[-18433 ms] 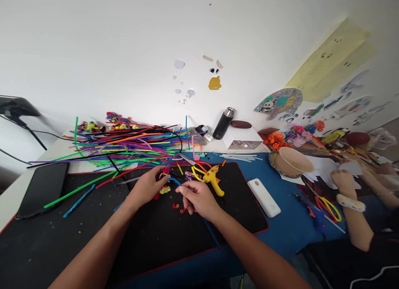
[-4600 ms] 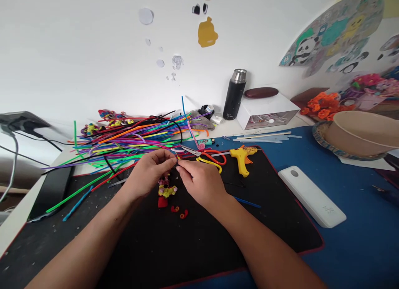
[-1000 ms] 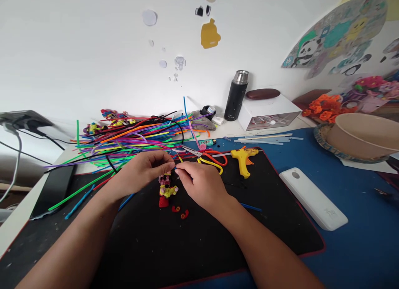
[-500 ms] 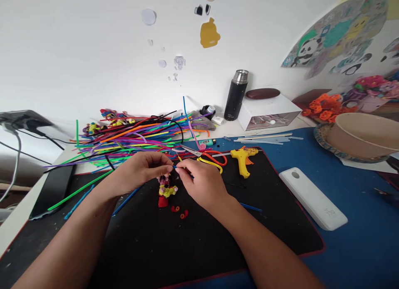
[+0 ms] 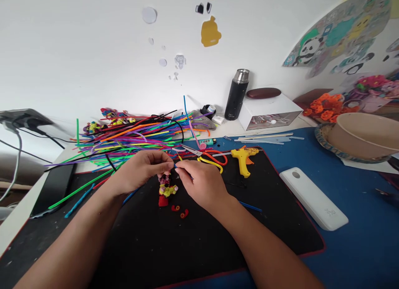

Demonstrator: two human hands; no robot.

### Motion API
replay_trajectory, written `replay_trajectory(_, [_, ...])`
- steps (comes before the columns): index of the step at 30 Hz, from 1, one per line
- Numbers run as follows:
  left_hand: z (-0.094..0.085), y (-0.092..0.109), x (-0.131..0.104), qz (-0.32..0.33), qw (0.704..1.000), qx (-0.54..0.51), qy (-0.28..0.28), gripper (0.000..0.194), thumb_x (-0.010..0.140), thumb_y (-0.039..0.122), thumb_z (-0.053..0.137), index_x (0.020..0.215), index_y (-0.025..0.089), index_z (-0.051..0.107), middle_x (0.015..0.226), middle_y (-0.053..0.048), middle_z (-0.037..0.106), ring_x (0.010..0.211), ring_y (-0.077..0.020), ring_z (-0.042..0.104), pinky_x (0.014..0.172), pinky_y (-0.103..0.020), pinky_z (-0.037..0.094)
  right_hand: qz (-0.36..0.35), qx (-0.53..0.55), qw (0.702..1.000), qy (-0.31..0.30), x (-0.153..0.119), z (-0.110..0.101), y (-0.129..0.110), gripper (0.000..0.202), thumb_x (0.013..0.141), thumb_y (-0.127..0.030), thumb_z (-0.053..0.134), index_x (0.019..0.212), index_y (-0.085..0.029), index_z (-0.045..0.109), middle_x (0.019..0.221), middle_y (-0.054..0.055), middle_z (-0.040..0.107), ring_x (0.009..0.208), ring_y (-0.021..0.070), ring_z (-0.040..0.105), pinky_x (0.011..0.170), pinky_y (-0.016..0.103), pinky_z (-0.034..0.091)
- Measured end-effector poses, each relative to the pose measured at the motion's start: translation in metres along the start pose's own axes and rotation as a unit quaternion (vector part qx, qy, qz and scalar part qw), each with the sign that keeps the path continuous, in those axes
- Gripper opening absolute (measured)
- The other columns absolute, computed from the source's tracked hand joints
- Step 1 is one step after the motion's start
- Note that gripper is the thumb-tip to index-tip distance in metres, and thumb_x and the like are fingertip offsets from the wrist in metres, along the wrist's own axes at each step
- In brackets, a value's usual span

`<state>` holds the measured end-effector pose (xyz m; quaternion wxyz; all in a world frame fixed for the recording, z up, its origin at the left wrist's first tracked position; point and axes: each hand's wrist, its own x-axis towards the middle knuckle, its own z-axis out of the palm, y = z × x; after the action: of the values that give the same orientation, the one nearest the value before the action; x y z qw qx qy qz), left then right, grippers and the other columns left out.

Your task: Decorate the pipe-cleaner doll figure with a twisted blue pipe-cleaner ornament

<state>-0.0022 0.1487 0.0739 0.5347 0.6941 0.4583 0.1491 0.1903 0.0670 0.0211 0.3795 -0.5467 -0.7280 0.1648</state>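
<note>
My left hand [image 5: 144,168] is closed, thumb and forefinger pinching a blue pipe cleaner [image 5: 131,196] whose tail slants down behind the wrist. Fingertip to fingertip with it, my right hand [image 5: 204,182] grips the blue strand too; the exact bend between the fingers is too small to make out. Just below the hands, a small pipe-cleaner figure [image 5: 168,191] in pink, yellow and red lies on the black mat [image 5: 174,251], its top partly covered by my left fingers. Two small curled red pieces with yellow centres [image 5: 184,214] lie beside it.
Behind the hands sit a heap of coloured pipe cleaners [image 5: 134,135], scissors [image 5: 215,157] and a yellow glue gun [image 5: 241,162]. A black thermos [image 5: 237,96] stands at the wall. Right are a white power bank [image 5: 313,197] and a bowl [image 5: 368,133]; left, a phone [image 5: 52,191].
The blue tail below my left hand now shows a shorter length. A red pipe cleaner shows beside my left forearm. Both hands stay almost in place, still pinching.
</note>
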Motion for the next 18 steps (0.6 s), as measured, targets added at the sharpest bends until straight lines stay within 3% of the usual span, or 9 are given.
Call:
replay_trajectory(14, [0.0049, -0.0080, 0.0034, 0.004, 0.998, 0.001, 0.056, 0.040, 0.074, 0.057, 0.086, 0.079, 0.018, 0.077, 0.071, 0.000, 0.067, 0.065, -0.0153, 0.056, 0.063, -0.026, 0.046, 0.009, -0.037, 0.999, -0.026, 0.0009, 0.0003, -0.0026, 0.021, 0.108, -0.025, 0.058, 0.104, -0.022, 0.078, 0.097, 0.005, 0.083, 0.088, 0.0202, 0.077, 0.073, 0.028, 0.047])
replay_trajectory(18, [0.0041, -0.0084, 0.0044, -0.003, 0.999, -0.024, 0.035, 0.041, 0.074, 0.057, 0.086, 0.082, 0.018, 0.079, 0.075, -0.002, 0.070, 0.068, -0.0165, 0.059, 0.065, -0.027, 0.048, 0.017, -0.025, 1.000, -0.010, 0.0013, 0.0016, -0.0010, 0.017, 0.106, -0.024, 0.061, 0.106, -0.023, 0.078, 0.101, 0.004, 0.083, 0.090, 0.0209, 0.078, 0.074, 0.029, 0.048])
